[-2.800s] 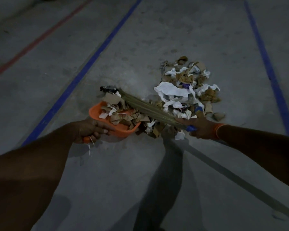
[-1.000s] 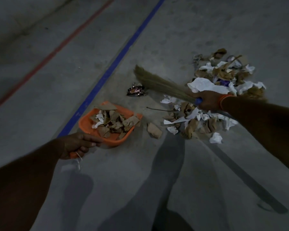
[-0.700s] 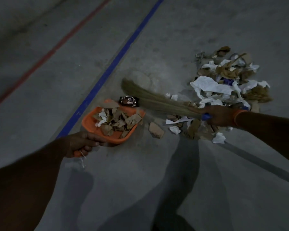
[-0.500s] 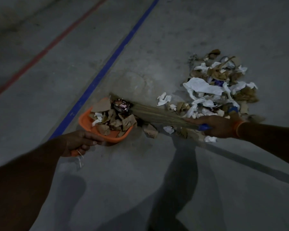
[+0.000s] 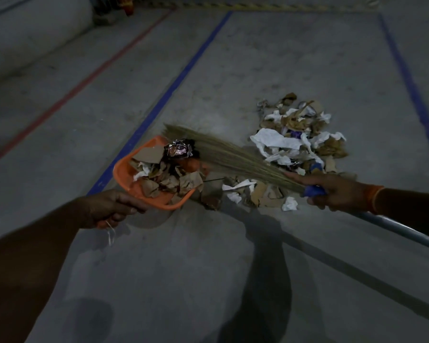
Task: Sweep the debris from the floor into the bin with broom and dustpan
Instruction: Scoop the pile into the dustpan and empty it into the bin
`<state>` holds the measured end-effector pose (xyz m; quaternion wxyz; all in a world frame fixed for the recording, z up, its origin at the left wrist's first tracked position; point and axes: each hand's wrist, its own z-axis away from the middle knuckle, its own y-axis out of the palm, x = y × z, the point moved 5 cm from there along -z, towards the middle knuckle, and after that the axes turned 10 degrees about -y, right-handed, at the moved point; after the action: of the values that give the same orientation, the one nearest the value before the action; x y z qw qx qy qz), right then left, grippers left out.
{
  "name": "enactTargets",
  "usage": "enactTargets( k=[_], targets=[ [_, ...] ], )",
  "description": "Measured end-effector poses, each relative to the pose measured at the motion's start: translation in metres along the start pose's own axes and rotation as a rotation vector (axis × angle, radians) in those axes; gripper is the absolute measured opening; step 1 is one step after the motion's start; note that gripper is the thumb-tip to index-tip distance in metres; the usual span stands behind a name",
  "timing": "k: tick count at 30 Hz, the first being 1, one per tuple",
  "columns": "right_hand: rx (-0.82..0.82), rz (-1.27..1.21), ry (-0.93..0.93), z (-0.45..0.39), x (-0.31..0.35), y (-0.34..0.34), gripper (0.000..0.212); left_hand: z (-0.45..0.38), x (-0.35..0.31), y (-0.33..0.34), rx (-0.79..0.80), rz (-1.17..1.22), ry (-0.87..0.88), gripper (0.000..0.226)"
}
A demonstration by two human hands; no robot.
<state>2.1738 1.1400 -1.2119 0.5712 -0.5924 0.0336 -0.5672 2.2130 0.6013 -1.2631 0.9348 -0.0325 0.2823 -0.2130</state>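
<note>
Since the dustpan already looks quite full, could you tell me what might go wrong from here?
1. The orange dustpan is heaped; the shiny wrapper at its rim could slide out when the left hand lifts it.
2. The broom may push more scraps over the far rim.
3. Much of the debris pile remains on the floor, so several loads seem needed.

The foil wrapper (image 5: 177, 150) now lies inside the dustpan (image 5: 124, 175).

Bare forearms, no sleeves visible; orange band (image 5: 375, 199) round right wrist, next to right hand (image 5: 337, 191); left hand (image 5: 112, 207) unadorned.
</note>
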Motion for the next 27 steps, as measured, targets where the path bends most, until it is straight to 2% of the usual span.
enactTargets(
  k=[7, 13, 21, 27],
  targets=[
    [-0.001, 0.037, -0.030, 0.042, 0.005, -0.001, 0.075, 0.024, -0.013, 0.018, -0.007, -0.111, 0.080, 0.029],
    [-0.028, 0.065, -0.020, 0.065, 0.007, 0.002, 0.073, 0.015, 0.000, 0.043, 0.013, -0.148, 0.078, 0.028],
    [-0.054, 0.037, -0.026, 0.069, 0.013, 0.002, 0.077, 0.020, -0.014, 0.055, 0.001, -0.055, 0.116, 0.028],
    [-0.101, -0.015, 0.021, 0.076, 0.002, 0.003, 0.081, 0.033, 0.005, 0.062, 0.000, -0.089, 0.046, 0.029]
  ],
)
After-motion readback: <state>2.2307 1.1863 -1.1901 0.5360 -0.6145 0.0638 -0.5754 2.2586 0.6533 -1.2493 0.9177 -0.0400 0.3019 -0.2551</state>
